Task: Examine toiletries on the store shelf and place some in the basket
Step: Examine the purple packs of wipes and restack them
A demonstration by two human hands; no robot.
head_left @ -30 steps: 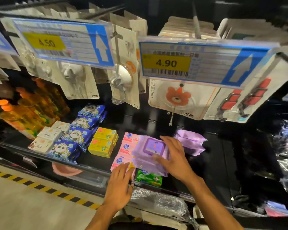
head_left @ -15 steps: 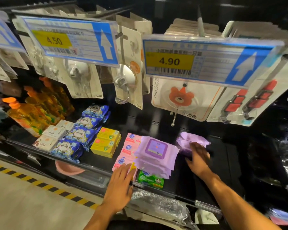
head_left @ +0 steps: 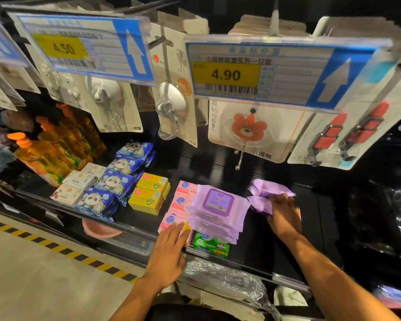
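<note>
The loose purple wipes pack (head_left: 270,189) lies on the dark shelf (head_left: 317,205), right of the purple stack (head_left: 218,205), its long side running across the shelf. It sits just beyond the right hand (head_left: 284,214), whose fingers curl over its near edge, grasping it. The left hand (head_left: 169,246) rests flat and relaxed on the pink boxes (head_left: 183,198), farther off, so the lift probably falls to the right

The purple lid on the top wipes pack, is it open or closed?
Closed: the lid lies flat on the top wipes pack, no flap raised.
</note>
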